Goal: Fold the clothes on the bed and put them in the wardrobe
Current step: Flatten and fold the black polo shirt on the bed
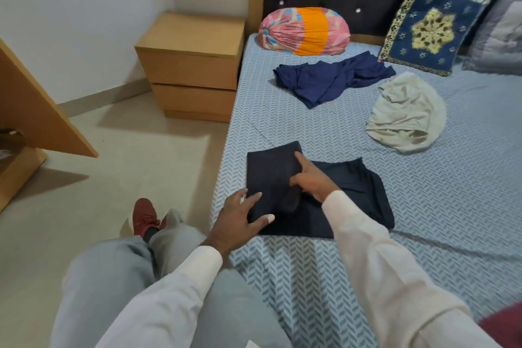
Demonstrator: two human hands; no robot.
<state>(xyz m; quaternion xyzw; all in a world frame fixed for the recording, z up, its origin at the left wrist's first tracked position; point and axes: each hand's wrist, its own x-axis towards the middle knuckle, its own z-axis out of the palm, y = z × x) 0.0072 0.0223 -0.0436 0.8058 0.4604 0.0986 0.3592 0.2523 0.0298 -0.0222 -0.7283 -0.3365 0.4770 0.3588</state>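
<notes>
Both press flat, gripping nothing: left hand (242,217) at the near edge of the folded dark garment (271,172), right hand (310,179) mid-fold. Soft and floppy, so lift from underneath.

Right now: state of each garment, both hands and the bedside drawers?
Dark navy garment: partly folded, under both hands.
Blue garment: unfolded, crumpled.
Cream garment: unfolded, heaped.
Left hand: fingers straight, flat on the navy garment.
Right hand: on the navy garment, index finger straight; rest unclear.
Light wooden bedside cabinet: both drawers shut.
</notes>
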